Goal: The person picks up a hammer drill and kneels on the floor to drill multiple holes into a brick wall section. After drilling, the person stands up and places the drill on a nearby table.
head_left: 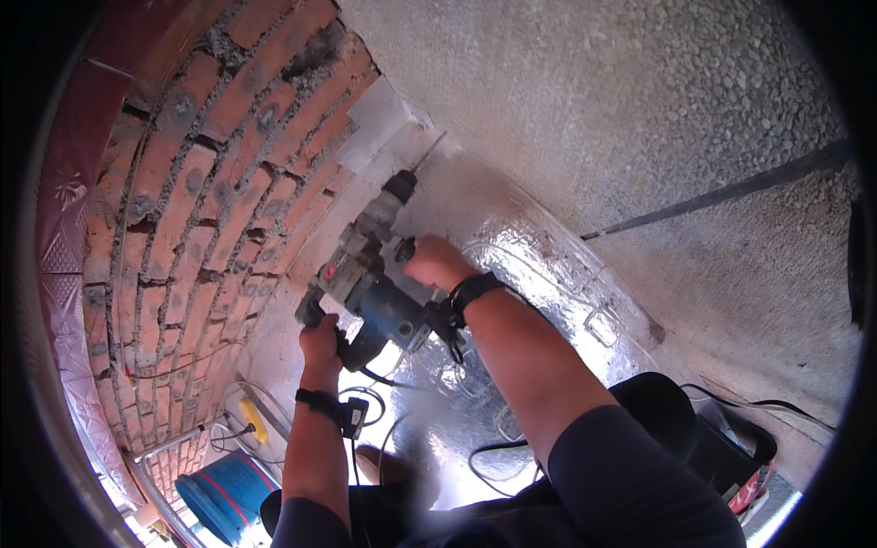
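A rotary hammer drill [388,306] with a blue-grey motor housing and a dusty metal gear case lies across the middle of the view. My left hand [320,340] is wrapped round its rear handle. Closed on the side handle [405,249] is my right hand [440,263]. From the black chuck [400,185] a thin drill bit [430,152] points up and right, toward the corner at the foot of the pebbled wall. Whether its tip touches the surface I cannot tell. Each wrist wears a black strap with a small device.
Bare brick wall [206,183] rises on the left, pebble-dashed wall [594,100] on the right. Shiny wet-looking sheeting [548,292] covers the floor. Cables [489,447] loop near my legs. A blue bucket [224,493] and a yellow power strip [253,420] are at lower left.
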The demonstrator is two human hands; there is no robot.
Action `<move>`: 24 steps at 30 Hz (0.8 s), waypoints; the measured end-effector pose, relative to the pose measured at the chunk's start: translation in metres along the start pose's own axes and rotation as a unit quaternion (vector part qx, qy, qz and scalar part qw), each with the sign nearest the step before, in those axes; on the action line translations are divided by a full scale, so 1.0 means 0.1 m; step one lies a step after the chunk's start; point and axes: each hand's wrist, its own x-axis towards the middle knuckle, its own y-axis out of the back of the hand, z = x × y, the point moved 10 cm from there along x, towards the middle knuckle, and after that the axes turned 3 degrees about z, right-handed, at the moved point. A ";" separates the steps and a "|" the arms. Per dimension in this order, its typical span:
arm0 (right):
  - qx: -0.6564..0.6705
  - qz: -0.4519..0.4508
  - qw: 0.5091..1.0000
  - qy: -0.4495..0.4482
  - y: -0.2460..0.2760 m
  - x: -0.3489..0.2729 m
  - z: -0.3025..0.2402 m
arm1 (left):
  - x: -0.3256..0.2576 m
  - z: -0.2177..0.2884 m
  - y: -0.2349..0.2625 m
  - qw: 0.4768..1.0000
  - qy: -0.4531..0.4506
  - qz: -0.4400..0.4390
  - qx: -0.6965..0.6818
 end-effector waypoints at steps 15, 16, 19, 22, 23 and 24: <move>-0.009 0.031 0.999 0.018 -0.04 -0.01 -0.05 | 0.09 0.07 -0.07 0.999 -0.002 -0.038 0.009; -0.001 0.040 0.999 0.025 0.03 0.04 -0.06 | 0.09 0.07 -0.08 0.999 0.000 -0.039 0.010; 0.012 0.044 0.999 0.030 -0.09 -0.04 0.05 | 0.00 -0.03 0.08 0.999 -0.011 -0.006 0.042; -0.006 0.038 0.999 0.017 0.05 0.01 -0.13 | 0.07 0.06 0.02 1.000 -0.007 -0.005 0.004; -0.008 0.025 1.000 -0.002 0.07 0.04 -0.07 | 0.05 0.02 0.02 1.000 -0.008 -0.014 -0.005; 0.035 0.082 0.995 0.048 0.10 0.02 -0.09 | 0.03 -0.06 0.05 1.000 -0.009 -0.023 -0.014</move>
